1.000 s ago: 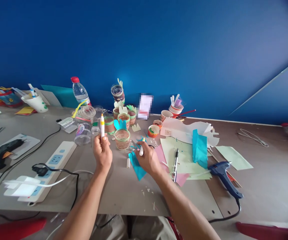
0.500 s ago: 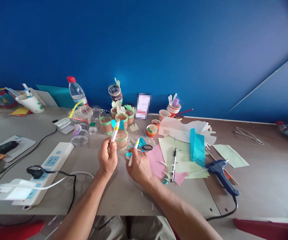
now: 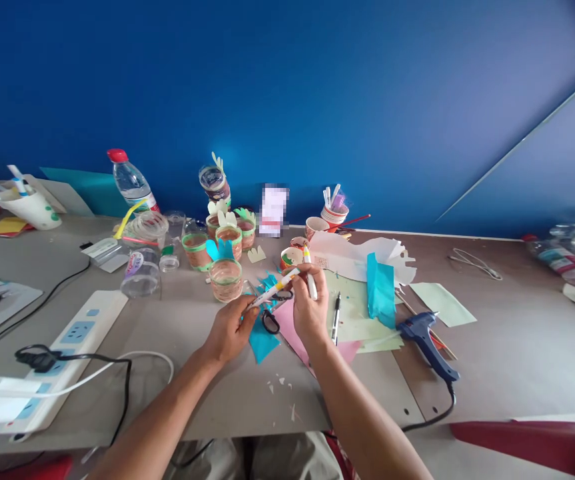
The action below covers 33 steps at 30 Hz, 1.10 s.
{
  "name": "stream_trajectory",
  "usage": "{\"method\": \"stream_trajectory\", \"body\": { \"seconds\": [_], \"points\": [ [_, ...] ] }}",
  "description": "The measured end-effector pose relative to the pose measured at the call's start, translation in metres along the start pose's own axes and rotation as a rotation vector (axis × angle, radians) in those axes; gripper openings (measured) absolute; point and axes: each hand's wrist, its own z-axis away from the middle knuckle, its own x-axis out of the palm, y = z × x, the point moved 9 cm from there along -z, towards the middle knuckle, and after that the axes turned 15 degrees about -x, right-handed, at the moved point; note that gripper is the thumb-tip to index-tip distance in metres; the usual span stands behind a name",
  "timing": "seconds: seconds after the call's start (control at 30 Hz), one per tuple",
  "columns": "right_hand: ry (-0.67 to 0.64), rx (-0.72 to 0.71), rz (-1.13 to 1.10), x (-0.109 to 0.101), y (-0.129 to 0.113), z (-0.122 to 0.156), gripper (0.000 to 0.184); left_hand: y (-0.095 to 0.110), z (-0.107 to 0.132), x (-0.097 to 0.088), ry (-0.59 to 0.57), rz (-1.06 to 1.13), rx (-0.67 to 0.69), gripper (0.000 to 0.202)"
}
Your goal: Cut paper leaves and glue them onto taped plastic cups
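My left hand [image 3: 230,330] is closed around the lower end of a white marker with a yellow band [image 3: 273,291], which points up and to the right. My right hand [image 3: 311,308] pinches near that marker's upper end. A second white-and-yellow marker [image 3: 311,283] stands nearly upright between my right fingers. Below the markers lie scissors with black handles [image 3: 270,323], on crumpled teal paper [image 3: 263,343]. A clear cup with a brown lining and green rim [image 3: 226,280] stands just behind my left hand; teal paper petals rise behind it.
Similar cups [image 3: 197,250] and a water bottle [image 3: 134,183] stand behind. At left lies a power strip [image 3: 74,337] with cords. Pink paper [image 3: 294,327], a black pen [image 3: 336,317] and a blue glue gun [image 3: 430,340] lie to the right.
My hands have come together and moved right; the left marker has tilted from upright to slanted. The right hand rose off the table with its marker. Scissors and teal paper are now uncovered.
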Motion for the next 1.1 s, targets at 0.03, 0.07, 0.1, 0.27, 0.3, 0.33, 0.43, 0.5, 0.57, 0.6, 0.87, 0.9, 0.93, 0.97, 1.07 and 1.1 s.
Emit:
{"method": "stream_trajectory", "body": {
  "seconds": [0.03,0.07,0.1,0.27,0.3,0.33,0.43,0.5,0.57,0.6,0.87,0.9,0.93,0.97,1.07,1.1],
  "points": [
    [0.025,0.024,-0.056,-0.001,0.001,-0.001,0.013,-0.002,0.0,0.001,-0.012,0.007,-0.021,0.025],
    [0.051,0.044,-0.1,-0.002,0.003,-0.002,0.014,-0.004,-0.001,0.002,-0.02,0.013,-0.042,0.027],
    [0.075,0.062,-0.138,-0.003,0.004,-0.004,0.016,-0.006,-0.001,0.002,-0.026,0.018,-0.06,0.028],
    [0.146,0.112,-0.273,-0.009,0.008,-0.013,0.023,-0.009,-0.001,0.005,-0.058,0.007,-0.087,0.031],
    [0.144,0.11,-0.282,-0.009,0.008,-0.014,0.023,-0.01,-0.001,0.006,-0.067,0.0,-0.087,0.031],
    [0.14,0.106,-0.284,-0.009,0.007,-0.014,0.023,-0.01,-0.001,0.007,-0.074,-0.007,-0.088,0.032],
    [0.125,0.075,-0.267,-0.008,0.004,-0.014,0.02,-0.01,-0.001,0.007,-0.079,-0.011,-0.093,0.032],
    [0.116,0.045,-0.243,-0.007,0.0,-0.014,0.019,-0.009,-0.001,0.007,-0.076,-0.011,-0.095,0.031],
    [0.099,0.026,-0.215,-0.006,-0.002,-0.013,0.019,-0.008,-0.001,0.007,-0.073,-0.017,-0.093,0.031],
    [0.089,0.02,-0.202,-0.006,-0.003,-0.013,0.019,-0.008,-0.001,0.007,-0.072,-0.022,-0.091,0.031],
    [-0.014,-0.019,-0.103,0.0,-0.004,-0.009,0.013,-0.007,-0.001,0.006,-0.071,-0.049,-0.093,0.032],
    [-0.039,-0.02,-0.08,0.003,-0.004,-0.007,0.012,-0.007,-0.001,0.006,-0.068,-0.043,-0.09,0.031],
    [-0.06,-0.019,-0.06,0.005,-0.003,-0.006,0.011,-0.007,-0.002,0.006,-0.064,-0.034,-0.09,0.031],
    [-0.075,-0.018,-0.045,0.006,-0.003,-0.004,0.011,-0.008,-0.002,0.005,-0.059,-0.023,-0.091,0.031],
    [-0.081,-0.023,-0.018,0.008,-0.001,-0.002,0.011,-0.01,-0.002,0.003,-0.037,0.009,-0.106,0.029],
    [-0.077,-0.028,-0.013,0.008,0.0,-0.001,0.01,-0.011,-0.002,0.002,-0.031,0.016,-0.113,0.029]
  ]
}}
